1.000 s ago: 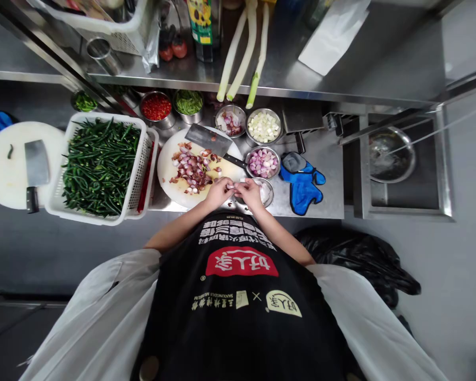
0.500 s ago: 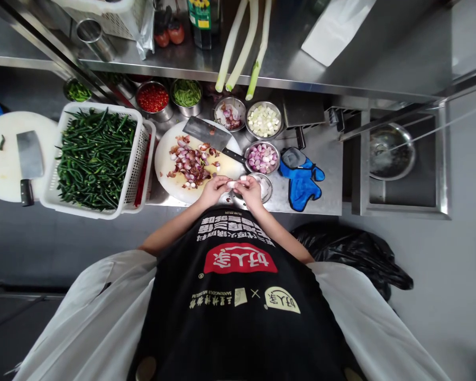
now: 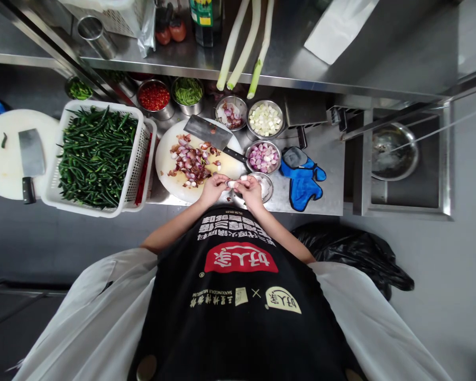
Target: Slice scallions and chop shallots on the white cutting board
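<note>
My left hand [image 3: 214, 190] and my right hand [image 3: 250, 191] meet at the front edge of the counter, fingers pinched around a small whitish piece [image 3: 231, 184] that looks like a shallot. Left of them is a round white cutting board [image 3: 166, 180] with purple shallots and skins [image 3: 192, 164]. A cleaver [image 3: 208, 131] lies across its top, handle pointing right. My right hand partly covers a metal bowl of white pieces [image 3: 266, 186]. Just behind stands a bowl of peeled shallots [image 3: 263, 157].
A white basket [image 3: 133, 153] of green chilies and another board [image 3: 0, 169] with a cleaver [image 3: 31, 153] are left. Blue gloves [image 3: 303, 185] lie right, before a sink [image 3: 404, 198]. Leeks [image 3: 244, 47] overhang the upper shelf [image 3: 143, 64].
The view has shifted slightly. Both hands stay in nearly the same place, still at the small whitish piece.
</note>
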Motion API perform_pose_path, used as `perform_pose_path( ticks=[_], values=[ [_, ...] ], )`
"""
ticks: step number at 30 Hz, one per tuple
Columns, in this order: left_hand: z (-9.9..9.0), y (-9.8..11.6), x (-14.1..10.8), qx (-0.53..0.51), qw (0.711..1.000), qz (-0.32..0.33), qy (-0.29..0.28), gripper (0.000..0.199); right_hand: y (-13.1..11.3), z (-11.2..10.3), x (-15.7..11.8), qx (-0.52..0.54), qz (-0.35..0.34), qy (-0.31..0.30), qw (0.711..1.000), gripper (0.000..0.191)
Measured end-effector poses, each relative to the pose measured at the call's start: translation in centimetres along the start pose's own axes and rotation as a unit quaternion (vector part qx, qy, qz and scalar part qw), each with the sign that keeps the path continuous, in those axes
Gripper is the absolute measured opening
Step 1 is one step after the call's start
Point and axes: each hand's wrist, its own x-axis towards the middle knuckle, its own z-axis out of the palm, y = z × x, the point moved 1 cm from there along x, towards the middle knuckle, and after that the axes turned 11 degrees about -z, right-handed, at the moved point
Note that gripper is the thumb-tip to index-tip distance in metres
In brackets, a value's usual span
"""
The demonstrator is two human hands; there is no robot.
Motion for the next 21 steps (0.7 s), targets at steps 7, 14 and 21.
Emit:
perform_pose_path(
  ticks=[7, 14, 21],
  values=[
    [0.26, 0.28, -0.31, -0.009, 1.000, -0.006, 0.024, 0.027, 0.21, 0.14, 0.07, 0.000, 0.000, 0.004, 1.000, 0.061],
    [0.09, -0.02, -0.03, -0.005, 0.999, -0.001, 0.046, 0.023, 0.33, 0.38, 0.07, -0.005, -0.009, -0.004, 1.000, 0.055],
    [0.01, -0.55, 0.14, 0.017, 0.999, 0.034, 0.028, 0.026, 0.53, 0.60, 0.02, -0.011, -0.002, -0.005, 1.000, 0.053]
  ],
)
